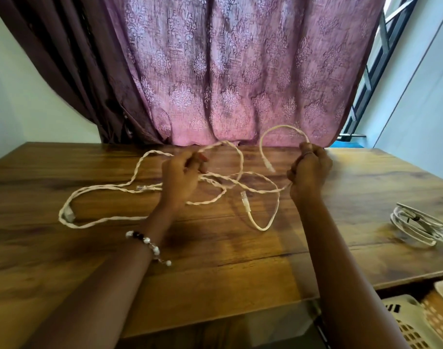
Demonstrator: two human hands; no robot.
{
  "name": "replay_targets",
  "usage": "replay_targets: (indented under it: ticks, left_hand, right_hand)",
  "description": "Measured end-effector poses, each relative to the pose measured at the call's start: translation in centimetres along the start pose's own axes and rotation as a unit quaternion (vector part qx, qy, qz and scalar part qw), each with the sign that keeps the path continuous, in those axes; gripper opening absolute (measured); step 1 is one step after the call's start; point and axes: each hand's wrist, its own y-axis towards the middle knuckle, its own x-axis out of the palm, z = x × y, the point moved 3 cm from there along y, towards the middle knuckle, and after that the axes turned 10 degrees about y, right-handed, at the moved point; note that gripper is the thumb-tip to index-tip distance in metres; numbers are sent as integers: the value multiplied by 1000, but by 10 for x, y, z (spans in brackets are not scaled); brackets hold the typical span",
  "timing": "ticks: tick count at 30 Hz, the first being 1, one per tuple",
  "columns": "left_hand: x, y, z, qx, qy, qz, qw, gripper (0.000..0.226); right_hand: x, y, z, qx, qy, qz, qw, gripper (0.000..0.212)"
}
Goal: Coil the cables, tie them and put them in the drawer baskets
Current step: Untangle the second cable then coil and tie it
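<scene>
Loose white cables (107, 190) lie tangled across the wooden table (215, 260), twisted together on the left with plug ends showing. My left hand (181, 176) pinches a strand raised off the table at centre. My right hand (309, 170) is closed around another stretch of cable, which arcs up behind it and ends in a hanging plug (269, 166). A second plug (245, 201) rests on the table between my hands. At the right edge lies a coiled, tied white cable (416, 226). Beige perforated drawer baskets (416, 321) sit below the table at bottom right.
A purple patterned curtain (240, 71) hangs right behind the table's far edge. A barred window (376, 71) and a pale wall stand at the right. A beaded bracelet (149, 244) is on my left wrist.
</scene>
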Motion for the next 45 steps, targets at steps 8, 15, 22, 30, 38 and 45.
replay_targets:
  ticks: [8, 15, 22, 30, 38, 45]
  left_hand:
    - [-15, 13, -5, -159, -270, 53, 948, 28]
    - [-4, 8, -1, -152, -262, -2, 953, 22]
    - [-7, 4, 12, -2, -107, -146, 983, 7]
    - [-1, -8, 14, 54, 216, -263, 939, 26]
    - [-79, 42, 37, -5, 36, -78, 996, 18]
    - [-124, 59, 70, -49, -102, 26, 993, 40]
  right_hand:
    - [-21, 9, 30, 46, -28, -55, 997, 18]
    - [12, -18, -6, -95, 82, -166, 978, 29]
    - [40, -27, -33, -121, 95, -204, 967, 27]
    - [63, -38, -38, 83, 294, -221, 926, 15]
    - [54, -77, -11, 202, 55, -312, 927, 20]
    - [71, -144, 45, -42, -372, -602, 705, 44]
